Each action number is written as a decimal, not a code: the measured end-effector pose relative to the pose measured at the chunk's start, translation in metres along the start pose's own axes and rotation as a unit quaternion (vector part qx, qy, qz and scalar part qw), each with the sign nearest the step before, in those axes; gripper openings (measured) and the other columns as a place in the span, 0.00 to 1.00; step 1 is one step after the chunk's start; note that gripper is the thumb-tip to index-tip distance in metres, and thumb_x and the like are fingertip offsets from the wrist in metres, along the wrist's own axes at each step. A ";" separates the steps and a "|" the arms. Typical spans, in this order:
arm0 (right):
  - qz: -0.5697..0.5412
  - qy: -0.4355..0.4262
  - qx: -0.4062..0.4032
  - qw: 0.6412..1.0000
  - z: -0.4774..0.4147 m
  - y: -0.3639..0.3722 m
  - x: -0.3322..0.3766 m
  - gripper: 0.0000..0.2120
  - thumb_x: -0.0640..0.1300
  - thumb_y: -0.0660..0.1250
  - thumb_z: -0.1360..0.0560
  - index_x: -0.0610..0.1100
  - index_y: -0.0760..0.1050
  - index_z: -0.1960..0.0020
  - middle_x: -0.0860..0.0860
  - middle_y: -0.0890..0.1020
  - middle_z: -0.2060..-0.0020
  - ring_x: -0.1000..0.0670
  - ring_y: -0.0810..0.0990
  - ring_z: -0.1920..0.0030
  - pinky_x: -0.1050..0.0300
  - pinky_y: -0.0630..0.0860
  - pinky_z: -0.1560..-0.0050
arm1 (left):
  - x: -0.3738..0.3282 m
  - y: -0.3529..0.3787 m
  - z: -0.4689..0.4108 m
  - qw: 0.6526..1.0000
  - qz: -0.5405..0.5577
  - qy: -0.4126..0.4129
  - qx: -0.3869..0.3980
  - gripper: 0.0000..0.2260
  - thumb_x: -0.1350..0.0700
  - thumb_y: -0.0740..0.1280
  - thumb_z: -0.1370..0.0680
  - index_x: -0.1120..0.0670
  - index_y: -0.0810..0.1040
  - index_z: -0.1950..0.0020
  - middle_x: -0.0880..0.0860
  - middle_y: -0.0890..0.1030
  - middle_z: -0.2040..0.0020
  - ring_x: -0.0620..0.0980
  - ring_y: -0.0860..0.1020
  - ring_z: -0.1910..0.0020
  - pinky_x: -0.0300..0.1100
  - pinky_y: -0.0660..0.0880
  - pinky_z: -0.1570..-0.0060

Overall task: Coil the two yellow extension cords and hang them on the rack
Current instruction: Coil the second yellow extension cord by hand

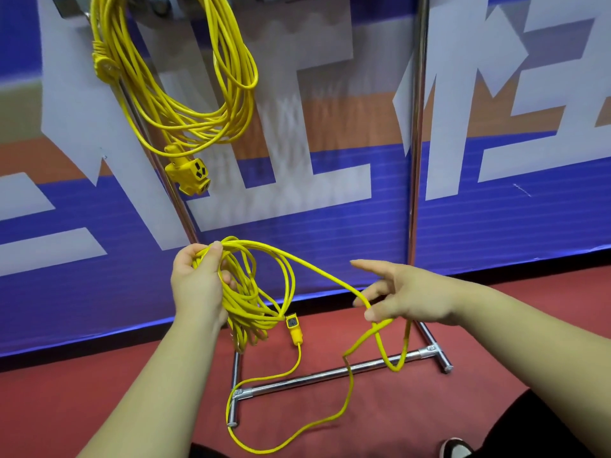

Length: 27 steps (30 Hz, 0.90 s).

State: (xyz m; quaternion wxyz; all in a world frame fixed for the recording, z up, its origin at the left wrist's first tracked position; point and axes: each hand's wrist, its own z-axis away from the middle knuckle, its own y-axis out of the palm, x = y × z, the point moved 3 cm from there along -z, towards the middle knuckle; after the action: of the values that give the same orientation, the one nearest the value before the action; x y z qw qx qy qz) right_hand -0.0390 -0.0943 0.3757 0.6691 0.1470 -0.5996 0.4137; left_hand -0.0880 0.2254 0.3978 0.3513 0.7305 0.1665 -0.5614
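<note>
One coiled yellow extension cord (185, 104) hangs from the top of the metal rack (415, 160), with its socket block (190, 175) dangling below the loops. My left hand (198, 285) grips a bundle of loops of the second yellow cord (258, 302). A strand runs from that bundle to my right hand (403, 295), which pinches it between thumb and curled fingers while the index finger points left. The loose tail (291, 434) drops in a loop to the floor. A small yellow plug (293, 328) hangs beside the bundle.
The rack's chrome base bars (330, 371) lie on the red floor just under my hands. A blue, white and orange banner (330, 193) stands behind the rack. A dark shoe (458, 449) shows at the bottom right.
</note>
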 end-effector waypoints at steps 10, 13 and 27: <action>0.014 -0.110 -0.120 0.987 0.004 -0.015 0.019 0.20 0.30 0.71 0.26 0.47 0.77 0.38 0.45 0.85 0.57 0.45 0.85 0.63 0.44 0.82 0.53 | 0.014 -0.004 -0.003 0.999 -0.028 -0.014 -0.007 0.07 0.56 0.69 0.20 0.53 0.72 0.48 0.55 0.75 0.66 0.49 0.69 0.77 0.38 0.69 0.76; -0.020 -0.107 -0.120 0.987 0.009 -0.017 0.023 0.21 0.29 0.69 0.24 0.48 0.79 0.37 0.46 0.84 0.58 0.50 0.82 0.64 0.59 0.79 0.62 | 0.035 -0.009 -0.006 0.996 -0.081 -0.032 -0.030 0.07 0.56 0.70 0.20 0.53 0.73 0.49 0.57 0.73 0.67 0.50 0.69 0.77 0.39 0.69 0.77; -0.010 -0.133 -0.028 0.991 0.014 0.021 0.036 0.20 0.30 0.67 0.22 0.47 0.80 0.35 0.53 0.82 0.60 0.60 0.77 0.67 0.69 0.72 0.65 | 0.077 0.030 0.019 0.958 0.074 -0.277 0.020 0.17 0.41 0.64 0.19 0.54 0.75 0.42 0.54 0.74 0.67 0.49 0.74 0.72 0.41 0.73 0.69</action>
State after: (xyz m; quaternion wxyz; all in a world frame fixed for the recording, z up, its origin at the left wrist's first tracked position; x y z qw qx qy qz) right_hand -0.0661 -0.0780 0.4058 0.5911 0.1879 -0.6933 0.3669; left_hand -0.0582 0.1793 0.3335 0.4097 0.5633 -0.0029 -0.7175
